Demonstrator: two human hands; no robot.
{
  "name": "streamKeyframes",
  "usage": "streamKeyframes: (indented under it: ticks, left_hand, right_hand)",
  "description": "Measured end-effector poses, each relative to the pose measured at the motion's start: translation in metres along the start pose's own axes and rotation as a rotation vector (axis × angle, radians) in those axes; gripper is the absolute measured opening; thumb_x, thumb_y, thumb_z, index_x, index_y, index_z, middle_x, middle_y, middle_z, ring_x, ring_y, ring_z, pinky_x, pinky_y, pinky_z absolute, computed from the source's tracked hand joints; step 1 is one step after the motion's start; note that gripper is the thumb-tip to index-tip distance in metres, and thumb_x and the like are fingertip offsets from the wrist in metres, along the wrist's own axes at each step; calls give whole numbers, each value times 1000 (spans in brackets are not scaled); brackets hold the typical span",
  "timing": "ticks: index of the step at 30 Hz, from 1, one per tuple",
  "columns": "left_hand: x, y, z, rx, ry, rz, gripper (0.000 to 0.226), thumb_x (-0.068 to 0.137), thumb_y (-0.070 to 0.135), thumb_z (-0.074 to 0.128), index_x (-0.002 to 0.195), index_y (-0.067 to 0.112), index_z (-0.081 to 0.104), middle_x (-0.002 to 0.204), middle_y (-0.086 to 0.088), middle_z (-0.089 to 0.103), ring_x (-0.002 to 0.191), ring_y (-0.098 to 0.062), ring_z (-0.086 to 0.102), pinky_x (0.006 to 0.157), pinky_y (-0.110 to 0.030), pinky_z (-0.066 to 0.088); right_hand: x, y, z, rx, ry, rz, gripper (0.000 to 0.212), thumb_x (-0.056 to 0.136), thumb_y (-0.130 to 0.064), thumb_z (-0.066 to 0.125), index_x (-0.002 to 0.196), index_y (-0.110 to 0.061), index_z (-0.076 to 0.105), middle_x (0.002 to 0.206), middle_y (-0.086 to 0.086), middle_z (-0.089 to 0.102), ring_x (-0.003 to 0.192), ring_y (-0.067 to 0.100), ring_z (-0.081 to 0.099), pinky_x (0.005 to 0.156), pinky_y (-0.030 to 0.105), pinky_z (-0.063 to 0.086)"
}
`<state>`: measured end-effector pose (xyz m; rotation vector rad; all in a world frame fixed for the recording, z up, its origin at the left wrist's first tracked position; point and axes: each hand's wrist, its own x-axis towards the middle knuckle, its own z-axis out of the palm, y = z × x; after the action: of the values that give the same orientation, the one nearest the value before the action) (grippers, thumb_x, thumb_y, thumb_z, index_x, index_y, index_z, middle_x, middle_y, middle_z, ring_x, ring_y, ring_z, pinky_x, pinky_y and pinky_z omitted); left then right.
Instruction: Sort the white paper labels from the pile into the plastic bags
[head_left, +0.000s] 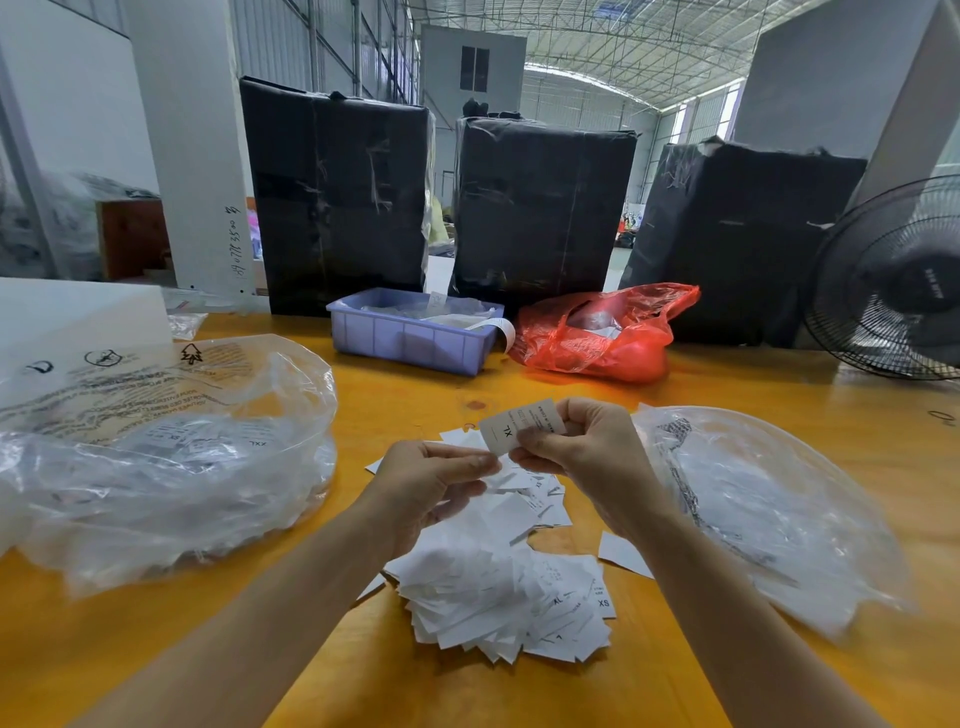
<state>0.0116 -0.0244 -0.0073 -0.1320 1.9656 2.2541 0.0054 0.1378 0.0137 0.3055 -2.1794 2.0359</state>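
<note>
Bright daylight; edges bowed — corners perhaps soft.

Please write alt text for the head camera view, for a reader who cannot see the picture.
A person's left hand and right hand hold one white label printed XL above a pile of labels on an orange table. Clear plastic bags lie at the left and right; a lilac bin and red bag sit behind.

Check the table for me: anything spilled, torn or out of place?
Nothing damaged. A few labels lie apart from the pile, toward the right bag. A paper strip hangs over the blue bin's rim. Both hands pinch one XL label.
</note>
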Motion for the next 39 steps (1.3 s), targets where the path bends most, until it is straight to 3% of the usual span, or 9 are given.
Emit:
streamKeyframes:
  ticks: [2, 6, 13, 20, 25, 29, 31, 35, 39]
  left_hand:
    - [1, 0, 0, -1, 17, 10, 4, 72, 9, 77, 75, 11, 74, 69, -1, 73, 61, -11, 64, 58, -21, 52]
    - [3, -1, -1, -11, 47, 20, 9, 73, 9, 77, 80, 7, 71, 63, -1, 70, 60, -12, 64, 61, -24, 50]
    - [2, -3, 3, 20, 3, 41, 14, 78, 23, 73, 76, 9, 71, 70, -3, 72, 67, -14, 63, 66, -26, 50]
    - [0, -9, 11, 28, 70, 36, 24, 86, 34, 65, 75, 12, 66, 69, -4, 64, 69, -17, 59, 59, -27, 46]
    - [0, -7, 10, -101, 111, -39, 20, 88, 34, 63, 80, 16, 64, 77, -4, 64, 74, -16, 57, 59, -28, 43]
    - [-1, -5, 10, -211, 143, -83, 18, 89, 35, 62, 89, 17, 64, 84, -5, 64, 74, -16, 55, 59, -29, 41]
    - [-1, -5, 10, -257, 137, -102, 19, 88, 35, 63, 92, 16, 66, 79, -4, 63, 70, -16, 55, 60, -28, 43]
    - [-1, -1, 7, -172, 48, -131, 23, 88, 39, 62, 88, 15, 65, 73, -4, 63, 69, -18, 56, 60, -29, 45]
    - [0, 7, -3, 15, -30, -90, 27, 82, 31, 70, 92, 6, 67, 70, -7, 69, 63, -18, 66, 53, -26, 53]
  right_hand:
    - [0, 0, -2, -19, -34, 32, 7, 79, 8, 67, 83, 5, 63, 78, 16, 69, 63, 21, 70, 59, 23, 57]
    - [-1, 1, -3, -59, -111, 111, 16, 80, 7, 68, 94, 12, 61, 76, 16, 68, 58, 19, 69, 56, 23, 56]
    - [-2, -2, -7, -420, -256, 126, 6, 90, -6, 61, 89, -10, 64, 72, 4, 65, 55, 6, 58, 53, 17, 48]
    - [-8, -4, 4, -566, -452, 200, 25, 101, -23, 41, 103, -11, 63, 88, 3, 54, 74, 9, 50, 64, 21, 49]
    - [-8, -3, 8, -490, -219, 14, 33, 95, -18, 53, 127, -11, 56, 88, -5, 57, 71, 9, 60, 64, 21, 50]
    - [-9, -1, 12, -497, -168, -90, 28, 91, -14, 61, 118, -9, 65, 90, -5, 68, 72, 7, 63, 62, 11, 47]
    - [-10, 2, 14, -493, -196, -70, 30, 87, -14, 66, 117, -8, 66, 100, 2, 70, 82, 10, 65, 70, 17, 51]
    - [-7, 1, 8, -206, -93, 68, 18, 82, -4, 70, 99, -2, 70, 75, 6, 70, 58, 7, 63, 56, 16, 48]
    - [-5, 0, 0, -12, 4, 242, 6, 82, -2, 69, 87, -3, 69, 69, 10, 69, 56, 10, 65, 57, 20, 49]
